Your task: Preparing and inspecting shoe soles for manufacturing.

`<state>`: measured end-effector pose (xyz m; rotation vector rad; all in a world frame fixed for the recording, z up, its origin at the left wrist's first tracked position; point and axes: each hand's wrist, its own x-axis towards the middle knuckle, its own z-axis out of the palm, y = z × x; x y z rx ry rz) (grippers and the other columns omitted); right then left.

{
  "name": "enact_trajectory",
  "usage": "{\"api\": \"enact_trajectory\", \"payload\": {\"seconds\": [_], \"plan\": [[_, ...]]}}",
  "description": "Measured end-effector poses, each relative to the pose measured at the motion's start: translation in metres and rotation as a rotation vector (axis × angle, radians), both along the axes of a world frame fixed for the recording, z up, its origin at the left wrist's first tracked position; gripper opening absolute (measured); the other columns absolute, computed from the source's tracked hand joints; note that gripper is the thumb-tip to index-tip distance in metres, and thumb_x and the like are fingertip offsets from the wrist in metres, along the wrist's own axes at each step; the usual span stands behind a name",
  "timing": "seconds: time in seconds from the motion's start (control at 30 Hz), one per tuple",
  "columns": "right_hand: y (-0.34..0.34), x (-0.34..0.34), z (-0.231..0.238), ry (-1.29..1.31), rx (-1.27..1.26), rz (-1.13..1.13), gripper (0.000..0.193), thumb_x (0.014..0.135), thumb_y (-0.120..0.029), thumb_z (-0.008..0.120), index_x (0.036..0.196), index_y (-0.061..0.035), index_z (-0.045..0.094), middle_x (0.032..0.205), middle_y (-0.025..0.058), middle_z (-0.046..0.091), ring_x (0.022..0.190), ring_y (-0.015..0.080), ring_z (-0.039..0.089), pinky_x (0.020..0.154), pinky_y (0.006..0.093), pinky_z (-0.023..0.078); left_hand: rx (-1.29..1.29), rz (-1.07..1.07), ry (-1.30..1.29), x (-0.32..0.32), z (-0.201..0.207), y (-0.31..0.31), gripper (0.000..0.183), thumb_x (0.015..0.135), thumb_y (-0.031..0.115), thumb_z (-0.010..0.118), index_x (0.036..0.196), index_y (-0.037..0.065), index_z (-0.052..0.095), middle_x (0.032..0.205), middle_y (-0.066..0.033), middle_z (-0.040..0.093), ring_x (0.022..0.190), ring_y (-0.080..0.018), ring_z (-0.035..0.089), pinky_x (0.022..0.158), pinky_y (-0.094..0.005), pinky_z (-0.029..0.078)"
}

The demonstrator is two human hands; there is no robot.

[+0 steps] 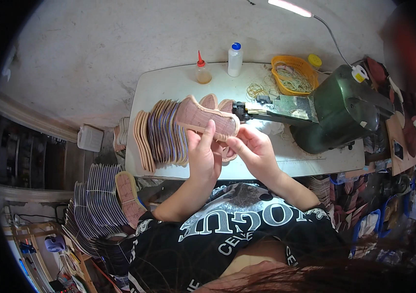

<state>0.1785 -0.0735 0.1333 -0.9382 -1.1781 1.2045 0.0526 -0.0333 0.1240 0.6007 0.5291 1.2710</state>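
Observation:
Above the near part of the white table I hold a pinkish-brown shoe insole (203,117) with a pale rim around its edge. My left hand (205,155) is closed on its lower edge, thumb lying on the top face. My right hand (253,149) pinches the rounded right end between thumb and fingers. Just behind that end is the working head of a green sewing machine (327,107). Several more insoles (209,101) lie behind the held one, partly covered by it. To the left stands a row of stacked insoles (164,134) on edge.
A red-tipped squeeze bottle (203,74) and a blue-capped white bottle (234,61) stand at the back. A yellow basket (293,61) holds tangled cord. A lamp (291,7) hangs above. Bundled insoles (98,202) are piled beside the table's left, near a white jug (90,138).

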Motion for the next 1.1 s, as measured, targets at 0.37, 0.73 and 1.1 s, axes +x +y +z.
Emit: {"api": "enact_trajectory", "payload": {"seconds": [0.37,0.73,1.1], "plan": [[0.002,0.025,-0.012,0.101,-0.116,0.047,0.020,0.097,-0.011,0.049,0.102,0.0045,0.060,0.086,0.0101,0.067,0.071,0.0138,0.065,0.064,0.0241,0.051,0.297,-0.638,0.901,-0.074,0.054,-0.014,0.031,0.085,0.029,0.070,0.095,0.003,0.058,0.097,-0.0103,0.065,0.069,-0.0148,0.064,0.062,-0.0244,0.048],[0.007,0.015,-0.007,-0.391,-0.149,0.191,0.017,0.093,-0.015,0.056,0.092,0.0019,0.062,0.074,0.0067,0.065,0.069,0.0103,0.064,0.063,0.0248,0.051,0.289,-0.896,1.047,-0.077,0.004,0.041,0.031,0.085,0.018,0.070,0.108,-0.002,0.062,0.095,-0.0017,0.064,0.086,-0.0073,0.057,0.075,-0.0247,0.047],[0.038,0.020,0.011,-1.169,0.274,0.148,0.014,0.077,-0.014,0.059,0.077,0.0002,0.063,0.074,0.0159,0.064,0.064,0.0324,0.064,0.062,0.0418,0.052,0.437,-0.844,0.966,-0.064,0.006,0.045,0.034,0.086,0.013,0.064,0.115,-0.002,0.057,0.097,-0.0060,0.064,0.089,-0.0115,0.059,0.081,-0.0281,0.048]]}}
